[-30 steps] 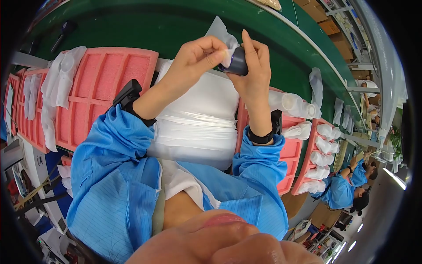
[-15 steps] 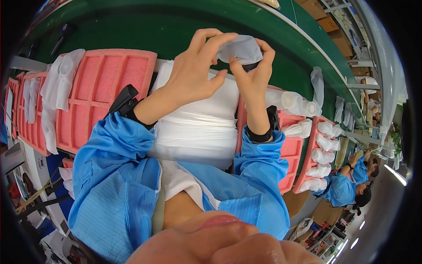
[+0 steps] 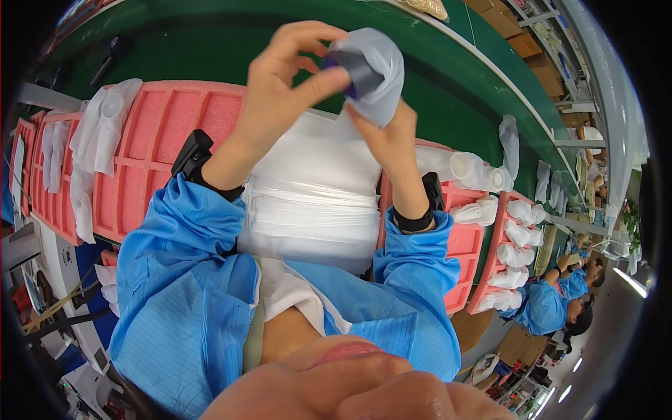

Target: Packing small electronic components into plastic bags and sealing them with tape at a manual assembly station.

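Above the stack of white sheets, both my hands hold up a dark grey round part with a purple rim (image 3: 358,75). A translucent white bag (image 3: 389,63) covers its far side and hangs down toward my right hand. My left hand (image 3: 283,80) is closed on the part, its thumb against the purple rim and its fingers at the upper edge. From below, my right hand (image 3: 393,136) grips the bag; some of its fingers are hidden behind it. The stack of thin white sheets or bags (image 3: 311,203) lies below my hands, close to my body.
Pink foam trays with compartments (image 3: 164,115) stand at left, with white translucent sleeves (image 3: 112,105) draped over them. On the right, another pink tray (image 3: 483,283) holds several wrapped white items (image 3: 516,255). A green bench (image 3: 210,42) runs behind. A co-worker in blue (image 3: 549,304) is far right.
The part and bag have tilted and risen slightly, so the dark side and purple rim now show. My left hand has moved up and left, its thumb now on the rim.
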{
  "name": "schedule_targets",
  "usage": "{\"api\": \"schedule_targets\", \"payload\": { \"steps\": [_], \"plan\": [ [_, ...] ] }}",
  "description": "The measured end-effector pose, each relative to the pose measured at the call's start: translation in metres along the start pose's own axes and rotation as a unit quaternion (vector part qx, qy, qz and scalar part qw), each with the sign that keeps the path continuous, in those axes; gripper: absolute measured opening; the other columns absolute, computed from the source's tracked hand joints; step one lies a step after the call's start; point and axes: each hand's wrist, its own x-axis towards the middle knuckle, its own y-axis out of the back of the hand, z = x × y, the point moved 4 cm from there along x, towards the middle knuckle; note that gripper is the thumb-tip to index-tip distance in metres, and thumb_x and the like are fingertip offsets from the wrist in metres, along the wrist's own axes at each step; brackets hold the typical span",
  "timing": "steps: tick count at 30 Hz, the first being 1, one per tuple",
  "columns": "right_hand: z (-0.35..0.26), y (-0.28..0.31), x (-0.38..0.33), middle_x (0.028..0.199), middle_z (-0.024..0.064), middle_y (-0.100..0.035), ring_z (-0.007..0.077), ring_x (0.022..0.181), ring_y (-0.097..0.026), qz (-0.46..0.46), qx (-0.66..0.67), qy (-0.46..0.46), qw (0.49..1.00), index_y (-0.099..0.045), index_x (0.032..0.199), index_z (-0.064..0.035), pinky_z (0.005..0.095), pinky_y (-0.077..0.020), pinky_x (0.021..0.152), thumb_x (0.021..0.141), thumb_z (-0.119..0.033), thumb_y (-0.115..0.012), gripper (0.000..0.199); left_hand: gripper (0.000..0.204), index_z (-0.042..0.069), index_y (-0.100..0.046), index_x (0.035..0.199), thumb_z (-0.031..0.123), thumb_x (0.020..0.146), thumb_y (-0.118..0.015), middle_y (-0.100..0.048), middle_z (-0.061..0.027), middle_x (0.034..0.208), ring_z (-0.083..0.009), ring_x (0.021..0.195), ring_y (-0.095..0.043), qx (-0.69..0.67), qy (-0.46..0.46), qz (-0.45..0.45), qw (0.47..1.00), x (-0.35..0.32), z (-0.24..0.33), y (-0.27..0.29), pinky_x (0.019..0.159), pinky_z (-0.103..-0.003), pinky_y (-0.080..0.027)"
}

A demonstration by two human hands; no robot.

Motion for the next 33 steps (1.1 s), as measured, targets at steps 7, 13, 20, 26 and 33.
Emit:
{"api": "schedule_targets", "payload": {
  "steps": [7, 13, 20, 26, 33],
  "plan": [
    [-0.015, 0.005, -0.002, 0.091, 0.0198, -0.062, 0.0339, 0.081, -0.064, 0.101, -0.283, -0.054, 0.952, -0.055, 0.105, -0.0007, 0.0314, -0.0483, 0.068, 0.072, -0.003, -0.067, 0.036, 0.029, 0.011, -0.066, 0.093, 0.016, 0.068, -0.079, -0.050, -0.0084, 0.118, -0.0214, 0.107, -0.049, 0.228, -0.103, 0.071, 0.966, -0.013, 0.006, -0.012, 0.087, -0.032, -0.040],
    [-0.008, 0.005, 0.000, 0.092, 0.0146, -0.063, 0.0232, 0.079, -0.063, 0.120, -0.148, -0.112, 0.975, -0.056, 0.105, -0.0014, 0.0294, -0.0472, 0.069, 0.074, -0.006, -0.069, 0.034, 0.015, 0.012, -0.067, 0.074, 0.017, 0.066, -0.078, -0.053, -0.0073, 0.114, -0.0259, 0.111, -0.045, 0.344, -0.185, 0.051, 0.919, -0.012, 0.013, -0.017, 0.088, -0.038, -0.036],
    [-0.013, -0.005, -0.004, 0.097, 0.0037, -0.061, 0.0114, 0.086, -0.055, -0.013, 0.235, -0.259, 0.937, -0.057, 0.111, 0.0000, 0.0259, -0.0432, 0.079, 0.076, -0.010, -0.071, 0.039, 0.013, 0.007, -0.065, 0.075, 0.012, 0.069, -0.075, -0.056, -0.0071, 0.105, -0.0230, 0.098, -0.053, 0.315, -0.109, 0.127, 0.934, 0.004, -0.003, 0.024, 0.083, -0.031, -0.042],
    [0.020, 0.008, -0.007, 0.098, 0.0029, -0.060, 0.0109, 0.088, -0.053, -0.139, 0.186, -0.312, 0.921, -0.054, 0.116, 0.0016, 0.0242, -0.0410, 0.080, 0.079, -0.017, -0.070, 0.044, 0.014, 0.007, -0.066, 0.073, 0.019, 0.070, -0.074, -0.059, -0.0077, 0.096, -0.0226, 0.088, -0.058, 0.331, -0.069, 0.124, 0.933, 0.013, -0.010, 0.044, 0.075, -0.033, -0.047],
    [0.082, 0.025, -0.012, 0.111, 0.0191, -0.058, 0.0328, 0.094, -0.060, 0.087, -0.372, -0.243, 0.892, -0.053, 0.116, 0.0004, 0.0382, -0.0473, 0.082, 0.081, -0.012, -0.063, 0.038, 0.046, 0.009, -0.065, 0.104, 0.039, 0.071, -0.074, -0.057, -0.0144, 0.110, -0.0277, 0.097, -0.058, 0.500, 0.086, 0.220, 0.833, 0.072, -0.043, 0.145, 0.087, -0.040, -0.047]
  ]
}}
